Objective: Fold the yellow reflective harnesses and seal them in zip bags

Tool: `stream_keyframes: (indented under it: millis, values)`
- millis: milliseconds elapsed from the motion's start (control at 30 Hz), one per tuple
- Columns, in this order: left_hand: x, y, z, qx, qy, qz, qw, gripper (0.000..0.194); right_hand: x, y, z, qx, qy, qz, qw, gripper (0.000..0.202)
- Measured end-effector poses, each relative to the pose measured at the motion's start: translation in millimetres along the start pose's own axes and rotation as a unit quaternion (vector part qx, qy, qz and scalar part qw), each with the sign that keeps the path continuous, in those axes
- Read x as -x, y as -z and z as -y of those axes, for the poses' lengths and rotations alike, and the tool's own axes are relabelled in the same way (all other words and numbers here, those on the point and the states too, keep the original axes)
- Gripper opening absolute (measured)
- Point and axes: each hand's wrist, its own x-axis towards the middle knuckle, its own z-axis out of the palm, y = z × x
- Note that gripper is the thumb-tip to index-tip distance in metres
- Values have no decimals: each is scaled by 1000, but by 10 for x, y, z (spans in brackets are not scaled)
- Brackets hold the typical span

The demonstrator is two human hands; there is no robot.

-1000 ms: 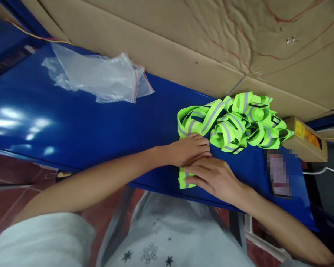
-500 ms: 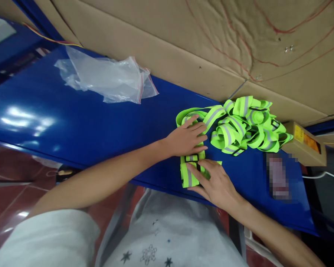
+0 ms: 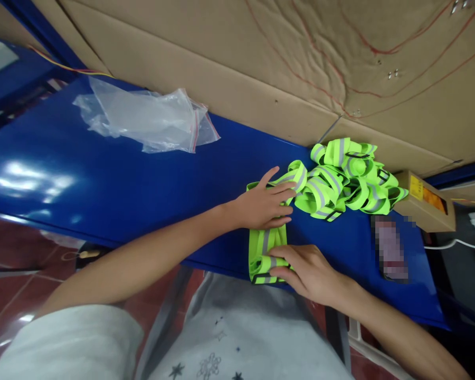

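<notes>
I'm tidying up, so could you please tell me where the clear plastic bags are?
In the head view's upper left, the clear bags lie on the blue table beside the cardboard, left of the neon straps.

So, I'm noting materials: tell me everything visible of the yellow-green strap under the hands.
The strap is a flat, bright yellow-green band, fabric by its look, with a grey stripe along its middle. It lies on the blue table, its near end rolled or folded over at the front edge, where a black part shows. The left hand lies spread across it; the right hand pinches the near end between thumb and fingers. Its far end is hard to trace.
</notes>
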Motion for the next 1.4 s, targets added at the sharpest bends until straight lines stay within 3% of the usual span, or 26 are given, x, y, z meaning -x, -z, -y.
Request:
stream_keyframes:
  millis: [100,233,467,600,700,767,833,1000,1100,1267,1400]
  values:
    - [5,-6,0,42,9,6,999,27,-91,75,-23,-61,-43,36,997,29]
    - [-1,-56,55,92,18,3,996,28,-264,79,-102,-65,-43,57,995,28]
    - [2,-114,135,67,16,-6,998,14,-406,-87,-246,143,24,-44,988,25]
    - [5,-130,91,8,22,-21,999,18,-317,-98,-215,127,56,-37,990,27]
    - [5,-137,60,14,31,-38,999,28,-211,-92,-63,120,36,0,992,50]
    - [6,-138,52,17,35,-42,998,32,-148,-135,74,162,9,23,986,77]
    - [7,-137,51,18,40,-42,998,33,-103,-221,189,210,-18,22,977,89]
    - [6,-129,80,43,49,-47,997,33,-81,-398,222,228,-49,-38,972,69]
    - [9,-119,115,67,59,-52,995,34,-89,-371,163,212,-20,-44,976,58]
    - [16,-120,163,85,72,-59,992,34,-77,-296,123,198,-16,-8,980,66]
    - [18,-135,197,89,94,-53,990,35,-91,-276,55,164,-38,-20,986,65]
